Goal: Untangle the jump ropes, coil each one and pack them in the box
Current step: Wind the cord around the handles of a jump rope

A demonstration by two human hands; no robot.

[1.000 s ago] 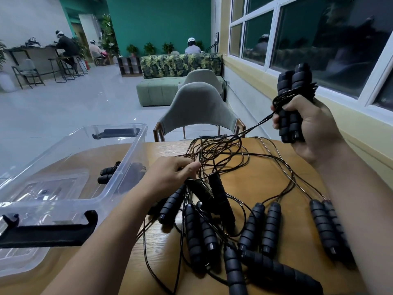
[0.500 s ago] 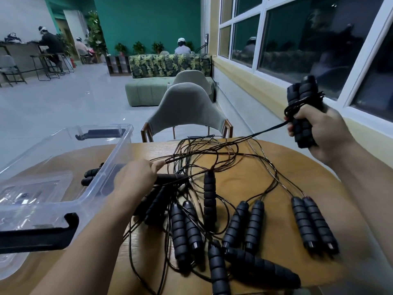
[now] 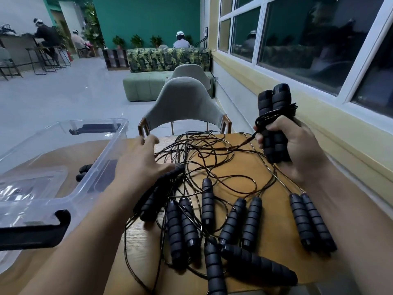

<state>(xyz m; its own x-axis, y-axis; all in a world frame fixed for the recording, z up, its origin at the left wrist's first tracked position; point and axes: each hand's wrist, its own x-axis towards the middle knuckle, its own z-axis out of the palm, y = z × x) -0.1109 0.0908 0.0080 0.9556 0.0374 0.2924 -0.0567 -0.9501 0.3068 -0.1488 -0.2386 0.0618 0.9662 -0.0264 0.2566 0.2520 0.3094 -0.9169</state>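
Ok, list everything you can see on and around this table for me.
table: one, wooden, under everything.
box: one, clear with black latches, table's left; dark handle ends show through its wall.
loose handles: roughly eleven, black, across the table.
cords: one tangle, dark, table's middle.
coiled rope: one, black, held raised on the right.
chairs: two, grey, beyond the table.
left hand: open, over the tangle beside the box.
right hand: grips the coiled rope.

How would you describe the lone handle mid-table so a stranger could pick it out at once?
Find the wooden table strewn with black jump ropes. Near its middle, between two side-by-side pairs of handles, one foam handle lies alone, pointing toward the grey chair; its neighbours come paired.
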